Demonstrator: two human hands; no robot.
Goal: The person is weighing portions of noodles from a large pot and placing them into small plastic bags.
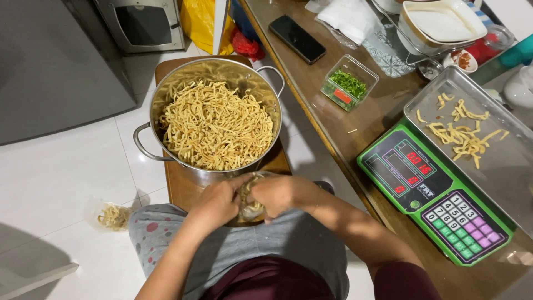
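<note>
Clear plastic bag (251, 206) of fried noodle sticks is gripped from both sides, just near of the pot. Left hand (217, 201) is closed on the bag's left side, right hand (276, 194) is closed on its right side; both hands are held over the lap, at the near edge of a wooden stool (176, 183). Steel pot (166, 78), heaped with the same yellow sticks, is set on that stool on the white tiled floor (61, 166). Second small filled bag (114, 216) is seen on the floor, left of the knee. Right of the hands, a green scale (433, 194) is placed on a wooden counter (383, 111), with a metal tray (499, 161) on top holding a few loose sticks. Farther along the counter, a clear tub of chopped greens (350, 83) and a black phone (297, 38) are laid.
</note>
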